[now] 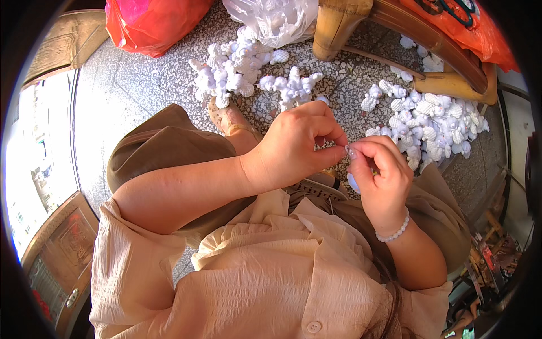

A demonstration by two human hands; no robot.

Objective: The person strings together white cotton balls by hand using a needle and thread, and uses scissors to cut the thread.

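Note:
My left hand (296, 146) is on the left and my right hand (381, 173), with a pale beaded bracelet (396, 231) at its wrist, is on the right. Their fingertips meet above my lap. Thumb and forefinger of each hand pinch a tiny shiny clasp or ring (349, 151), too small to name surely. Beneath my right thumb hangs a pale rounded piece (353, 183), mostly hidden behind the hand. Past my left hand, small white plush toys (292, 87) lie on the speckled terrazzo floor (139, 76).
Another heap of white plush toys (432, 123) lies at right beside a bamboo chair's leg (334, 29). A red plastic bag (156, 25) and a translucent bag (277, 19) stand ahead. Scissor handles (461, 12) rest on red plastic at upper right. A carved wooden door (67, 250) is at left.

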